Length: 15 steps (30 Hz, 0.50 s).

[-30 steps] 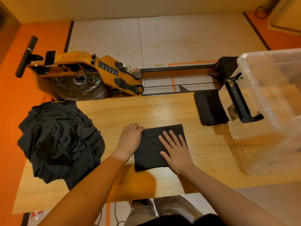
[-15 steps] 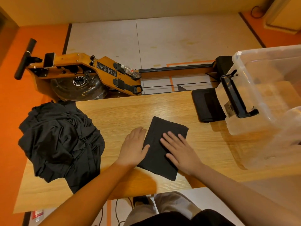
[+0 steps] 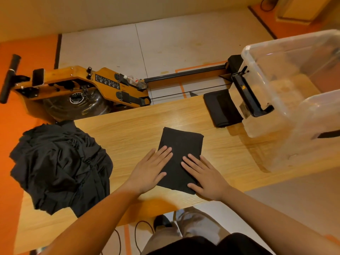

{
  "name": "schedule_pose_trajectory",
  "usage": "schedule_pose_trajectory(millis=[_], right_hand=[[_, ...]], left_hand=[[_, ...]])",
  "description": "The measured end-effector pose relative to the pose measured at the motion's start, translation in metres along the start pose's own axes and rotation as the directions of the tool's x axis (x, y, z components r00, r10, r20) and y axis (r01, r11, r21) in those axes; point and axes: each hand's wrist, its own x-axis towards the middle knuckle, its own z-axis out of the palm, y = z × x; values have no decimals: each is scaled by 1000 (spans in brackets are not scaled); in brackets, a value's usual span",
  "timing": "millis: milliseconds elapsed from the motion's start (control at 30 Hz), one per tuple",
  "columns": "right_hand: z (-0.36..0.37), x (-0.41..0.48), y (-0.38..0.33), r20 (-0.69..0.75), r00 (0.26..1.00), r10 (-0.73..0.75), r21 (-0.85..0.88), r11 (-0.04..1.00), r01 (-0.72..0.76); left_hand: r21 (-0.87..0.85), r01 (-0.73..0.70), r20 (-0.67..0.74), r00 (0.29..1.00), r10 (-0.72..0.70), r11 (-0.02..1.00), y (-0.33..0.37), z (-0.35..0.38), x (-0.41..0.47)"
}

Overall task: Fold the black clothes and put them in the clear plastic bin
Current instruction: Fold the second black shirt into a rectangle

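Fingers (image 3: pixel 165 153) of the left hand (image 3: pixel 152 170) were straight and lightly spread, pressed flat on the left edge of the folded black garment (image 3: pixel 181 142). Right hand (image 3: pixel 206 177): fingers (image 3: pixel 191 162) likewise straight and spread, lying flat on the garment's lower right part, with the thumb at its near corner. Neither hand gripped anything. The garment lay as a narrow rectangle, slightly skewed, at mid-table near the front edge.

Clear plastic bin (image 3: pixel 287 52) stood at the right end of the table (image 3: pixel 128 129), with a black latch handle (image 3: pixel 248 94) on its left end wall. Through the walls only wood grain showed. A second folded black piece (image 3: pixel 220 109) lay on the table just beside that wall; contact could not be judged.

Unfolded black clothes (image 3: pixel 58 166) were heaped at the table's left end, overhanging the edge. The table was light wood. Beyond it, a wooden rowing machine (image 3: pixel 82 87) stood on the floor with a plastic bottle (image 3: pixel 135 80) resting on it. The floor was orange with pale panels. Cables (image 3: pixel 139 230) lay under the table near the person's shoe (image 3: pixel 161 221).
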Motion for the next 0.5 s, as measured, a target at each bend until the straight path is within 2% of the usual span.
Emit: schedule_pose_trajectory(millis=[100, 333, 500], right_hand=[[8, -13, -11, 12, 999, -34, 27, 999, 33], [13, -31, -16, 28, 999, -44, -6, 999, 44], [17, -49, -26, 8, 998, -58, -33, 998, 59]], left_hand=[[-7, 3, 39, 999, -3, 1000, 5, 7, -11], [-47, 152, 22, 988, -151, 987, 31, 18, -35], [-66, 153, 41, 988, -150, 986, 51, 26, -60]])
